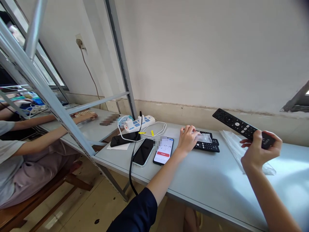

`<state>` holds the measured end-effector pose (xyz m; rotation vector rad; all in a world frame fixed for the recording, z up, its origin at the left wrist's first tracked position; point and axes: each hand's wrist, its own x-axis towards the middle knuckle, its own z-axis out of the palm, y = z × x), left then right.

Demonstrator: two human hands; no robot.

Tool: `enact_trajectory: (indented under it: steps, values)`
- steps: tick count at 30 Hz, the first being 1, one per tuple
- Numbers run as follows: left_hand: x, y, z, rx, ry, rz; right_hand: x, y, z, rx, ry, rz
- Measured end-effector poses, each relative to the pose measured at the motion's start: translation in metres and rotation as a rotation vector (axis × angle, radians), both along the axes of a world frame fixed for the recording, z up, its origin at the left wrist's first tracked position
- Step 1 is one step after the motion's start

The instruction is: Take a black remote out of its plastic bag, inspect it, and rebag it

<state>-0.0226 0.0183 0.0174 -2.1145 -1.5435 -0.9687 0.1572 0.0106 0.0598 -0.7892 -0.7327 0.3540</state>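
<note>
Up comes the detail on the right: the right hand [262, 149] has a firm grasp on a black remote [241, 128], gripping its lower end well clear of the surface [200, 180]. The remote's long axis slants from that grip up and away to the left, its far tip aimed toward the wall, its buttons facing the wearer.

Across to the left hand [186, 138], palm down at the near-left end of the resting remotes [207, 147], fingers at a clear plastic piece [204, 138] lying over them. Is it pinching or merely touching? Can't tell from here. Those remotes lie with their long axes running roughly left to right, directly to the right of the left hand, so that hand is much the nearer one. The held remote is up and to the right of them, apart. Just beyond the right hand, a clear plastic bag [231, 146] stretches flat.

And the writing? The lit phone [163, 151] shows "57:29", its leading part blurred out, over a red button. On the held remote, pale marks by the fingers are too small to read.
</note>
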Motion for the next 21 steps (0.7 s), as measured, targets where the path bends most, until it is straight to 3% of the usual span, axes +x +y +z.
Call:
enact_trajectory:
  steps: [8,13,21]
  values:
    - [-0.003,-0.001,-0.001,-0.013,-0.153,-0.007,0.006,0.003,0.008,-0.269,0.352,0.097]
    - [-0.004,-0.002,0.000,0.048,-0.220,-0.034,0.002,0.000,0.012,-0.333,0.358,0.127]
    - [-0.004,-0.003,-0.003,0.150,-0.216,-0.078,0.005,0.000,0.007,-0.284,0.248,0.098]
